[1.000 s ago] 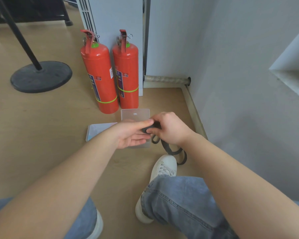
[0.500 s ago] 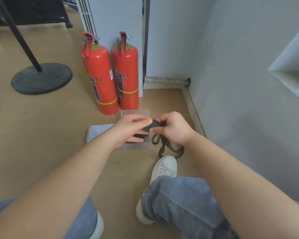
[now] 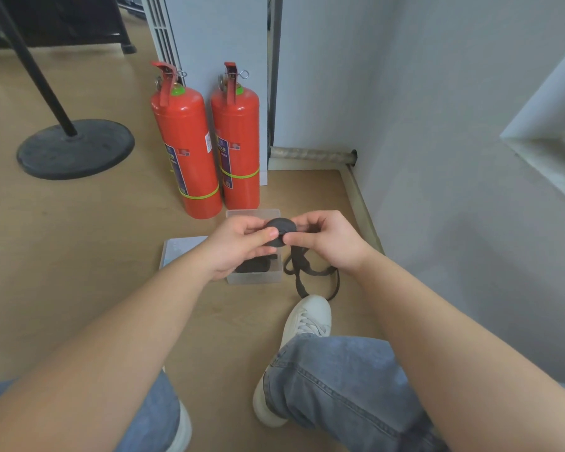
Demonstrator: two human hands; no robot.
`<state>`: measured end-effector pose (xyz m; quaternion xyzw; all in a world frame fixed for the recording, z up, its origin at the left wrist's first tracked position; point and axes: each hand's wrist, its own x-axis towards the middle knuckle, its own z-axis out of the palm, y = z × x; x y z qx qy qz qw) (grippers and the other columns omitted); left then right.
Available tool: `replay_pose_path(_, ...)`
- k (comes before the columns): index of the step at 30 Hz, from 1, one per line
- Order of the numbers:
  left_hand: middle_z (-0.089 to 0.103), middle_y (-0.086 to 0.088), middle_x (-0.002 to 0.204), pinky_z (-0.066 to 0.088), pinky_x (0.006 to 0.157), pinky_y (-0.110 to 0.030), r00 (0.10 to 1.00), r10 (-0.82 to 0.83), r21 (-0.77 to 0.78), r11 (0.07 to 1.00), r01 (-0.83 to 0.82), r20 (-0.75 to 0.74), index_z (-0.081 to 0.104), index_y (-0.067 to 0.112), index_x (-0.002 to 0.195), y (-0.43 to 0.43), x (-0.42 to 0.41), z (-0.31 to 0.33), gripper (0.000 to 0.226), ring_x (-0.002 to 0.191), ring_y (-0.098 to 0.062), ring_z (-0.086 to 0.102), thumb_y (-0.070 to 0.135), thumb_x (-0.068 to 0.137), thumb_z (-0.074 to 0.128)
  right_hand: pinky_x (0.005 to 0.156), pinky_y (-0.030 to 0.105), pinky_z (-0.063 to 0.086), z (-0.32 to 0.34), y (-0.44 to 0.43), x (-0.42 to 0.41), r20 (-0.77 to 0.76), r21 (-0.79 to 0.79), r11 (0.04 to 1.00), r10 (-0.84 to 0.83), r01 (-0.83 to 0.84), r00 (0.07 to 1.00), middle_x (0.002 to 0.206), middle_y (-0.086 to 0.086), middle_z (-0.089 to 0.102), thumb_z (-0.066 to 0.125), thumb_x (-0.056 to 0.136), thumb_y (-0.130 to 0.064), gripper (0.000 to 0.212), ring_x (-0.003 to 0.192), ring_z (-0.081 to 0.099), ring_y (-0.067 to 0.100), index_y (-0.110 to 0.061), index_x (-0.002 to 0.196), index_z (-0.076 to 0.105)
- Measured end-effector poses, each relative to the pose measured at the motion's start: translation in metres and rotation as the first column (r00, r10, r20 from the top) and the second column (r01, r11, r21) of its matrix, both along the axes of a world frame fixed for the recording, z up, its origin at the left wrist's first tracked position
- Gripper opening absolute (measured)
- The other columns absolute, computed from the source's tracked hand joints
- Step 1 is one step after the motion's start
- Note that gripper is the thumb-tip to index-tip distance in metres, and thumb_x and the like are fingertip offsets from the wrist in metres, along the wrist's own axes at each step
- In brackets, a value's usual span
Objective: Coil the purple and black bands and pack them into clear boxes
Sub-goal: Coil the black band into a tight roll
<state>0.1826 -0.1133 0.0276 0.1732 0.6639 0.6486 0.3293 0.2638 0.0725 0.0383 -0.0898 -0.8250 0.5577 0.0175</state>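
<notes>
**Black band** (image 3: 279,231), held above the clear box (image 3: 253,279). Since a second before, its coil had grown into a flat disc facing the camera, with the loose tail (image 3: 310,275) hanging toward the floor (image 3: 95,256). Fingers of the left hand (image 3: 238,246) and right hand (image 3: 327,243) pinched its rim. Coiling seemed well along.

Floor (image 3: 79,256): light wood.
Back: two red fire extinguishers (image 3: 186,151) are stood upright side by side, with a black stand base (image 3: 75,148) well to their left.
Middle: a clear box (image 3: 255,278) is set just before them, a flat lid (image 3: 180,249) beside it.
Front: loops of the black band (image 3: 310,278) are trailed beside the box, by a white shoe (image 3: 307,318).
</notes>
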Motion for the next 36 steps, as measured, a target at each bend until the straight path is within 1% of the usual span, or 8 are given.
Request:
replay_pose_path(6,0.077,-0.011,0.103,0.059,0.076,-0.019,0.991,-0.062,-0.156,0.987,0.044,-0.116,0.071,0.003,0.112,0.000,-0.005,0.006,0.024,0.087,-0.010,0.075,0.000,0.089,0.072,0.083,0.041,0.057,0.001,0.000,-0.001,0.011,0.140,0.990,0.016,-0.017,1.000,0.083,0.005,0.076,0.078,0.089,-0.017,0.008,0.072,0.066,0.012,-0.014,0.097,0.077)
replay_pose_path(11,0.076,-0.006,0.103,0.059,0.079,-0.021,0.996,-0.083,-0.041,0.996,0.082,-0.018,0.069,0.005,0.113,-0.003,-0.002,0.007,0.017,0.094,-0.011,0.074,0.004,0.098,0.061,0.089,0.059,0.054,0.004,0.003,-0.001,0.039,-0.086,0.993,0.084,-0.080,0.996,0.103,0.029,0.070,0.078,0.088,-0.025,0.021,0.083,0.064,0.032,-0.011,0.102,0.075)
replay_pose_path(14,0.074,-0.010,0.108,0.060,0.081,-0.023,0.991,-0.069,0.081,0.995,0.060,0.114,0.068,0.003,0.115,-0.001,0.003,0.003,0.019,0.098,-0.015,0.073,0.005,0.098,0.058,0.080,0.055,0.046,-0.001,0.005,-0.001,0.084,-0.242,0.966,0.109,-0.086,0.990,0.103,0.039,0.064,0.079,0.083,-0.035,0.039,0.086,0.058,0.038,-0.004,0.105,0.071)
replay_pose_path(18,0.073,-0.015,0.109,0.060,0.074,-0.021,0.993,-0.018,0.046,0.999,0.013,0.116,0.065,-0.001,0.117,0.002,0.007,0.008,0.025,0.091,-0.015,0.075,0.001,0.093,0.065,0.075,0.042,0.047,-0.001,0.007,0.001,0.111,-0.268,0.958,0.138,-0.105,0.984,0.090,0.018,0.063,0.071,0.090,-0.024,0.020,0.080,0.057,0.030,-0.006,0.098,0.067)
replay_pose_path(26,0.076,-0.012,0.102,0.060,0.076,-0.026,0.986,0.127,0.207,0.967,-0.148,0.108,0.063,0.000,0.125,0.008,0.008,0.012,0.031,0.089,-0.019,0.074,-0.002,0.094,0.063,0.069,0.029,0.053,0.009,-0.001,0.000,0.047,-0.472,0.879,0.099,-0.065,0.994,0.080,0.010,0.063,0.066,0.095,-0.019,0.016,0.074,0.059,0.022,-0.003,0.099,0.066)
replay_pose_path(31,0.077,-0.009,0.106,0.060,0.082,-0.028,0.971,0.174,0.218,0.953,-0.209,0.166,0.062,0.003,0.128,0.014,0.012,0.012,0.036,0.099,-0.020,0.073,-0.003,0.093,0.064,0.081,0.033,0.059,0.023,-0.002,0.006,0.056,-0.232,0.972,-0.023,0.035,0.998,0.090,0.014,0.074,0.071,0.096,-0.023,0.020,0.082,0.068,0.019,-0.007,0.106,0.073)
replay_pose_path(34,0.076,-0.007,0.110,0.062,0.082,-0.031,0.992,0.088,0.181,0.978,-0.104,0.095,0.062,0.012,0.128,0.013,0.013,0.023,0.039,0.101,-0.020,0.075,-0.001,0.092,0.067,0.068,0.031,0.059,0.036,0.004,0.012,0.032,-0.088,0.995,-0.034,0.037,0.999,0.077,0.005,0.074,0.071,0.096,-0.023,0.017,0.069,0.067,0.016,-0.006,0.096,0.076)
replay_pose_path(36,0.077,-0.006,0.109,0.063,0.080,-0.033,0.999,-0.014,0.025,1.000,0.015,-0.048,0.068,0.014,0.123,0.011,0.011,0.035,0.032,0.099,-0.018,0.075,0.007,0.092,0.071,0.061,0.024,0.053,0.045,0.007,0.015,0.024,0.095,0.995,0.000,-0.003,1.000,0.067,-0.003,0.072,0.073,0.094,-0.026,0.018,0.060,0.064,0.009,-0.009,0.088,0.077)
